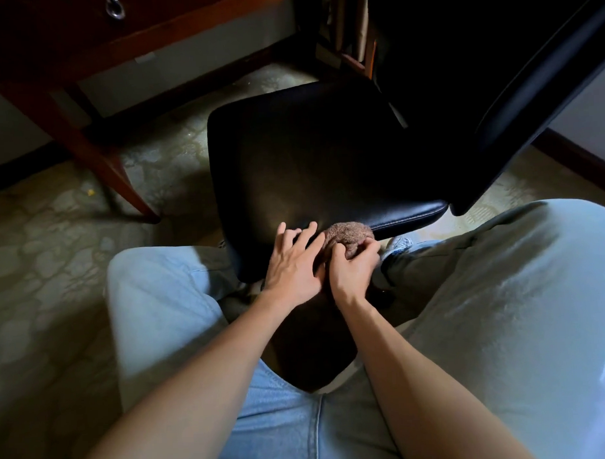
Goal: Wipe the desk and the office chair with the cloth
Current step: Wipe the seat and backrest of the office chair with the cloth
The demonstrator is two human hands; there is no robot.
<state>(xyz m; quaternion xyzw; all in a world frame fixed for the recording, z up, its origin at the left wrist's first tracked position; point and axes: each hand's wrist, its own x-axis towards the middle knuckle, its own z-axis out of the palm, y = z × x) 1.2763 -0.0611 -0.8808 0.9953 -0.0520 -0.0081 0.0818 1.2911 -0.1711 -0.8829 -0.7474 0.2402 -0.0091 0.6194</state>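
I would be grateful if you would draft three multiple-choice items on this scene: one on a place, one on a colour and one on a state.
1. Where is the cloth?
A. on the desk
B. at the near edge of the chair seat
C. on the floor

2. What colour is the chair seat?
A. black
B. white
C. red

3. What is the right hand doing?
A. hanging idle
B. gripping the cloth
C. pulling a drawer ring

Answers:
1 B: the brown cloth sits against the seat's near rim.
2 A: the padded seat is glossy black.
3 B: its fingers curl into the cloth.
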